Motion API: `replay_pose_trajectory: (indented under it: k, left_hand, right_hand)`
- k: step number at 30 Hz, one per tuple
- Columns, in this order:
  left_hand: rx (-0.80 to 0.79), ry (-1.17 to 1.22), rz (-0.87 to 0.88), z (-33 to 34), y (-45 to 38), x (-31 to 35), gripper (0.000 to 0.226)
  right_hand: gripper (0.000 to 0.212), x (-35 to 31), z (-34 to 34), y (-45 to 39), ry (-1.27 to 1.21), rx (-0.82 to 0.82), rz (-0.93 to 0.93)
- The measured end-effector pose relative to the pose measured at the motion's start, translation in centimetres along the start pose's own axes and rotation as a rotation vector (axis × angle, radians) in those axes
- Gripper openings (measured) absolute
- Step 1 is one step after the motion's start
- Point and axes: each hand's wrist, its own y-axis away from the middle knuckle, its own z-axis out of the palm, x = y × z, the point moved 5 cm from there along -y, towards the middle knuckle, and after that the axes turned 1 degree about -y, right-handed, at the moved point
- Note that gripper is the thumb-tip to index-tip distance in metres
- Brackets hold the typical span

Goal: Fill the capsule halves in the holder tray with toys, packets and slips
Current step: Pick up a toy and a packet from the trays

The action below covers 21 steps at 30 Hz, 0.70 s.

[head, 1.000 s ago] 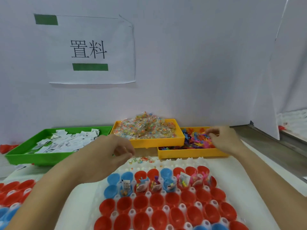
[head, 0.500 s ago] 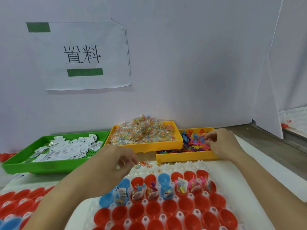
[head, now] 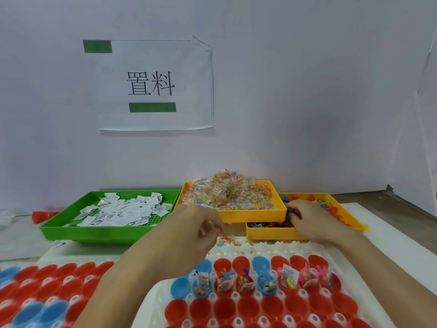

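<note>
Shifted deeper into the far-right yellow plastic bin of small coloured plastic toys (head: pixel 331 210): right hand (head: pixel 309 220), fingers curled into the heap, contents of its grip hidden. Left hand (head: pixel 196 227), just before the heaped yellow bin of clear crinkly packets (head: pixel 227 194), pinching something small, unidentifiable. Toys probably light, stiff, tangle-prone; best pinched singly by a limb. Nearer than that packet bin: white holder tray (head: pixel 236 252) of red and blue capsule halves (head: pixel 260 304), back row filled.

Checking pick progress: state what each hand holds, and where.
Cannot be told. Left hand curls, contents hidden; right hand digs among toys, grip unseen.
</note>
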Motion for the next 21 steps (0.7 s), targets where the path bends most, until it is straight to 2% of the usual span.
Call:
replay_pose_trajectory:
  k: [3, 5, 11, 13, 18, 21]
  left_hand:
    - [-0.001, 0.001, -0.015, 0.0, 0.0, -0.2, 0.019]
    - [-0.009, 0.001, -0.016, 0.1, 0.0, -0.2, 0.018]
    - [-0.009, -0.014, 0.000, 0.6, 0.1, 0.3, 0.017]
    - [0.009, -0.007, 0.007, 0.5, 0.1, 0.6, 0.017]
    - [0.080, 0.087, 0.022, 0.3, -0.2, 1.6, 0.017]
    - [0.129, 0.139, 0.036, 0.1, -0.1, 2.1, 0.018]
  right_hand:
    - [0.035, 0.1, 0.3, -0.3, 0.018, -0.018, 0.013]
    - [0.035, 0.4, 0.2, -0.2, -0.046, 0.030, 0.037]
    - [0.024, 1.0, -2.8, 0.5, -0.380, 0.424, 0.026]
    - [0.021, 1.0, -4.3, 0.9, -0.534, 0.507, 0.008]
    - [0.020, -0.8, -7.0, 2.0, -0.908, 0.484, -0.084]
    - [0.021, -4.4, -8.3, 3.1, -0.997, 0.333, -0.210]
